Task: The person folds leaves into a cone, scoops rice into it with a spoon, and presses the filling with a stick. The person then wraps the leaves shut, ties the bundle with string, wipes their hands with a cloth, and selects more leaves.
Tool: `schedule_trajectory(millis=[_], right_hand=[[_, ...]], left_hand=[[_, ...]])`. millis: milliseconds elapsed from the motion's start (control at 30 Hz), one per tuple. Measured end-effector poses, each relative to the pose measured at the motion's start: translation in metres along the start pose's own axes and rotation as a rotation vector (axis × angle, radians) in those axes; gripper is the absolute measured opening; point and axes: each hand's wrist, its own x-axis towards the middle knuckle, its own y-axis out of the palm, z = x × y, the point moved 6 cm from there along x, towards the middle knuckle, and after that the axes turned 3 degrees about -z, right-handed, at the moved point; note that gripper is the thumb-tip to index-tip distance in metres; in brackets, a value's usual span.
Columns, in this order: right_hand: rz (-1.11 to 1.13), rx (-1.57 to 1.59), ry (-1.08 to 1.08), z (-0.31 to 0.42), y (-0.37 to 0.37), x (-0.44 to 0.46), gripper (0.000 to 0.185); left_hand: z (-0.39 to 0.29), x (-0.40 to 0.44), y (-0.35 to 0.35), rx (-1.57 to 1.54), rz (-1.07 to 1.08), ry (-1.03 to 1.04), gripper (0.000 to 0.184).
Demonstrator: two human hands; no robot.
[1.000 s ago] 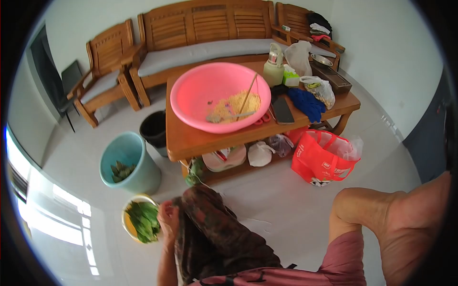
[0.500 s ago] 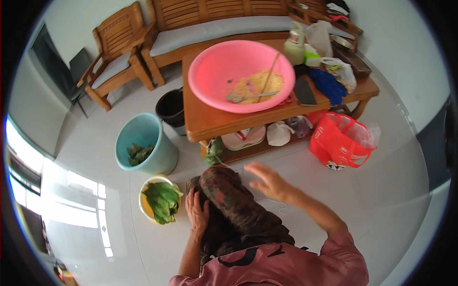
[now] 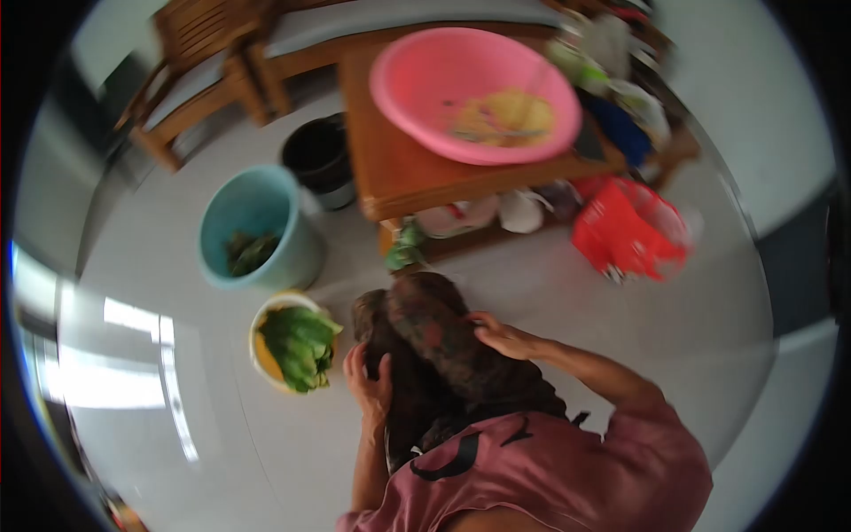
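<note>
My left hand (image 3: 369,381) rests on my left thigh with its fingers apart, holding nothing, just right of a bowl (image 3: 261,356) of green leaves (image 3: 302,346). My right hand (image 3: 501,335) lies against the side of my right knee, fingers apart and nothing in them. Patterned dark trousers (image 3: 443,346) cover both legs. Ahead, a large pink basin (image 3: 417,84) stands on the wooden table (image 3: 390,177), with yellow crumbly stuff (image 3: 514,115) and a blurred stick and utensil inside.
A light blue bucket (image 3: 301,235) holding dark green leaves and a black bucket (image 3: 321,160) stand left of the table. A red bag (image 3: 620,230) sits on the floor at the right. White and pink bags lie on the lower shelf. Behind are a wooden chair (image 3: 199,84) and bench.
The view has tipped further down. My right arm has come from the far right, over the floor, down to my right knee. My left hand has stayed on my left leg.
</note>
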Motion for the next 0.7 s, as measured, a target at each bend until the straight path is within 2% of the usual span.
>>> schedule_trajectory(millis=[100, 233, 267, 300, 333, 367, 400, 433, 467, 533, 633, 700], right_hand=[[0.016, 0.053, -0.112, -0.005, 0.014, 0.009, 0.053], [0.012, 0.025, 0.096, -0.043, -0.029, -0.017, 0.046], [0.029, 0.015, 0.141, -0.053, -0.045, -0.021, 0.046], [-0.272, -0.333, -0.047, -0.058, -0.092, -0.030, 0.036], [-0.520, -0.455, -0.106, -0.094, -0.145, -0.035, 0.032], [-0.754, -0.588, -0.031, -0.123, -0.206, -0.050, 0.034], [-0.998, -0.502, -0.047, -0.149, -0.263, -0.067, 0.039], [-1.205, -0.784, -0.107, -0.143, -0.311, -0.088, 0.040], [-1.276, -0.748, 0.102, -0.129, -0.345, -0.110, 0.048], [-1.453, -0.944, 0.187, -0.136, -0.399, -0.132, 0.051], [-1.589, -1.302, 0.275, -0.157, -0.420, -0.146, 0.039], [-1.352, -1.254, 0.398, -0.179, -0.431, -0.145, 0.030]], left_hand=[[0.012, -0.004, 0.005, -0.031, 0.008, -0.026, 0.042], [0.022, -0.006, 0.005, -0.053, 0.022, -0.005, 0.040], [0.031, -0.005, 0.003, -0.148, 0.025, -0.085, 0.040], [0.042, -0.004, 0.000, -0.240, 0.028, -0.173, 0.039], [0.048, 0.002, -0.007, -0.205, -0.019, -0.163, 0.036], [0.034, 0.009, -0.017, -0.113, -0.056, -0.086, 0.034], [0.043, 0.018, -0.023, -0.089, -0.120, -0.055, 0.033], [0.025, 0.024, -0.026, -0.146, -0.142, -0.062, 0.034], [0.023, 0.033, -0.026, -0.110, -0.146, -0.061, 0.034], [0.013, 0.050, -0.022, -0.061, -0.157, -0.043, 0.033], [-0.032, 0.072, 0.001, -0.044, -0.143, -0.013, 0.033], [-0.066, 0.081, 0.026, -0.059, -0.094, -0.026, 0.033]])
